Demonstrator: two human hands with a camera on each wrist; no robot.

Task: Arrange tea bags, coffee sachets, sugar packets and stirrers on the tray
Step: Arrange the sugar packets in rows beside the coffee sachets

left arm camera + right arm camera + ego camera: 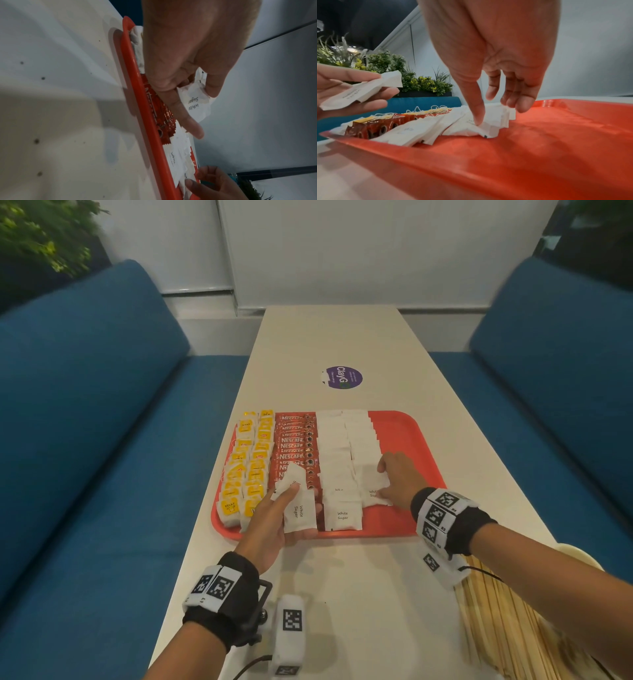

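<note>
A red tray (404,440) holds two columns of yellow tea bags (246,467), a column of red coffee sachets (294,440) and two columns of white sugar packets (342,446). My left hand (287,498) hovers over the tray's near left and grips a few loose sugar packets (195,105) between thumb and fingers. My right hand (383,481) rests on the right sugar column. Its thumb (477,116) presses the nearest packet (486,128), and its fingers hang relaxed by the row behind. Wooden stirrers (496,621) lie on the table under my right forearm.
The right third of the tray floor (547,135) is bare. A round purple sticker (342,377) lies on the table beyond the tray. Blue benches (85,440) flank the narrow table. A white tagged device (291,631) sits by my left wrist.
</note>
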